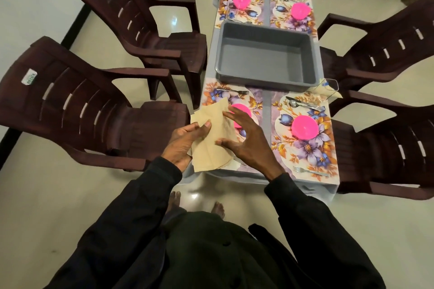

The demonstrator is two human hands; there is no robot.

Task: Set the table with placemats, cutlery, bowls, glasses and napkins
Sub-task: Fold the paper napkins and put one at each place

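The left hand (185,142) is pinching at least two beige napkins (212,134), while the right hand (246,141) is touching them with fingers (226,114) spread wide. Beyond the fingertips, four pink bowls (304,129) are sitting on four floral placemats (305,155), two either side of one grey tub (265,54).

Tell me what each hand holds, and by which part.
The left hand grips the beige napkins by their left edge, thumb on top. The right hand holds nothing; its spread fingers only touch them.

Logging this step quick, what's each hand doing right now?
Left hand: grips the beige napkins.
Right hand: open, fingers spread, touching the napkins.
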